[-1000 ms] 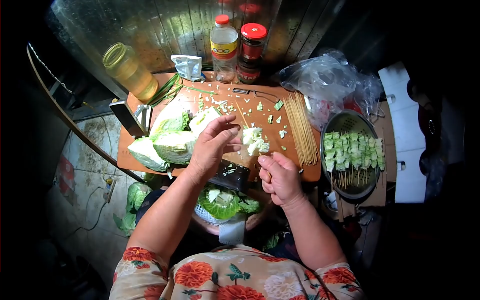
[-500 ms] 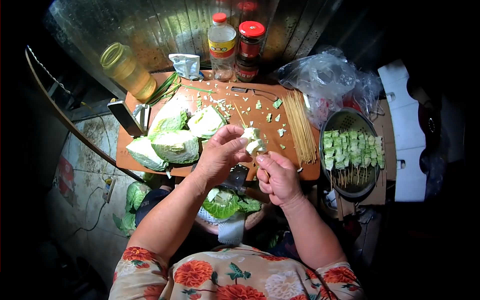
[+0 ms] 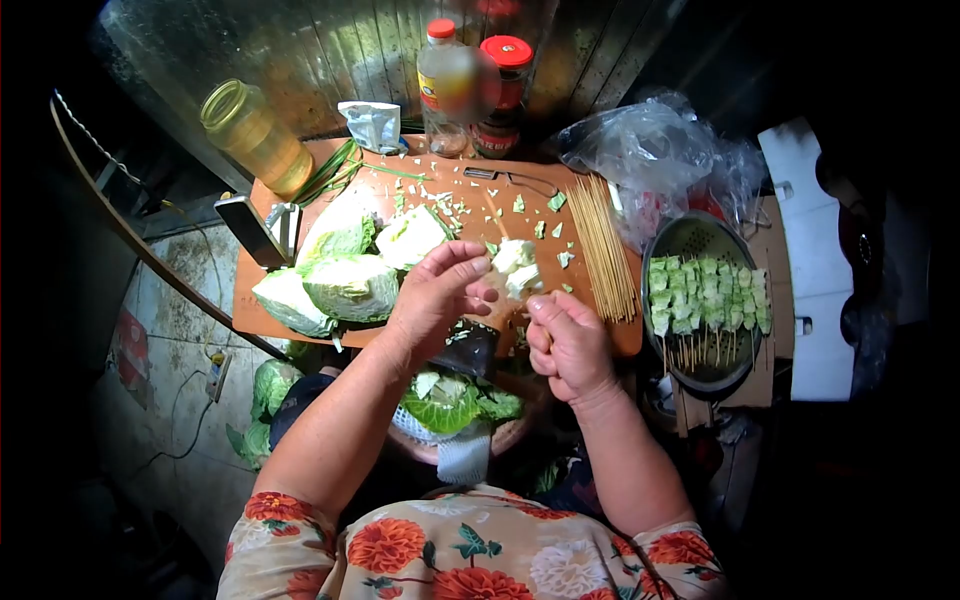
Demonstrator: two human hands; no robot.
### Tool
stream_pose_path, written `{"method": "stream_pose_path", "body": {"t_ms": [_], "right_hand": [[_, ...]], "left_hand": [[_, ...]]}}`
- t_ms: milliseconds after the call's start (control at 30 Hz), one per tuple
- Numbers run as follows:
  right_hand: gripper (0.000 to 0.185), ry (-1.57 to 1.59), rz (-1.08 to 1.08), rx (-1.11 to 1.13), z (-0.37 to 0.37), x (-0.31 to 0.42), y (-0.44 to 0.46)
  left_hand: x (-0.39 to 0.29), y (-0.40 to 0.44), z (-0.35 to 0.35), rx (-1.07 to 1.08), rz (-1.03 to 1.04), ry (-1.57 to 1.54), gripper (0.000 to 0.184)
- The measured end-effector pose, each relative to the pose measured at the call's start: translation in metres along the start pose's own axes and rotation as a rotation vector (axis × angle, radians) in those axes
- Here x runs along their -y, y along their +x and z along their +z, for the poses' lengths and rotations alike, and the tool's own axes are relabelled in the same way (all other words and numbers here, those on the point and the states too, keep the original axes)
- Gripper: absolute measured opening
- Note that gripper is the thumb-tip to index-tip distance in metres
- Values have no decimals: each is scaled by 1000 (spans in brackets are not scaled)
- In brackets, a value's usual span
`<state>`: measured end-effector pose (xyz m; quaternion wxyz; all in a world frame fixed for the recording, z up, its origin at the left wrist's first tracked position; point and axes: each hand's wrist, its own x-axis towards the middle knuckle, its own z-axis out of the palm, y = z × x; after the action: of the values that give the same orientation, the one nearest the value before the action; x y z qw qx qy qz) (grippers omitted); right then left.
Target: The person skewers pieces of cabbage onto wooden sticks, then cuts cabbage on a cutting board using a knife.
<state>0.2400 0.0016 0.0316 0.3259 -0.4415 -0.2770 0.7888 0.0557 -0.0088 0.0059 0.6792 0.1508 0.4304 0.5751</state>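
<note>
My right hand (image 3: 570, 345) is closed in a pinch around the lower end of a wooden skewer. Pale cabbage pieces (image 3: 517, 268) sit threaded on it, just above my fingers, slightly smeared by motion. Left of them, my left hand (image 3: 447, 288) is apart from the pieces, with its fingers loosely curved and spread. Cut cabbage wedges (image 3: 350, 290) lie on the wooden board (image 3: 270, 305) beyond that hand. A bundle of bare skewers (image 3: 603, 250) lies along the board's right side. Small cabbage scraps are scattered between.
Filled cabbage skewers (image 3: 705, 295) rest in a dark colander (image 3: 690, 378) at right, near a clear plastic bag (image 3: 650, 150). Behind stand a jar of yellow liquid (image 3: 258, 140), a bottle (image 3: 438, 90) and red-lidded jars (image 3: 505, 65). A propped phone (image 3: 250, 232) is at left; a cleaver (image 3: 465, 352) lies at the front.
My left hand has come off the cabbage pieces and its fingers have loosened. My right hand has shifted slightly right, carrying the skewer and its pieces along.
</note>
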Motion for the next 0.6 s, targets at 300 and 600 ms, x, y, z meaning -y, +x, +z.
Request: {"method": "stream_pose_path", "body": {"t_ms": [300,600], "right_hand": [[17,-49,-178,-148,-19,21,0],[21,-1208,-335,-431,-94,-6,51]], "left_hand": [[22,20,4,-1,73,1034,26],[-5,62,-56,-560,548,1321,37]]}}
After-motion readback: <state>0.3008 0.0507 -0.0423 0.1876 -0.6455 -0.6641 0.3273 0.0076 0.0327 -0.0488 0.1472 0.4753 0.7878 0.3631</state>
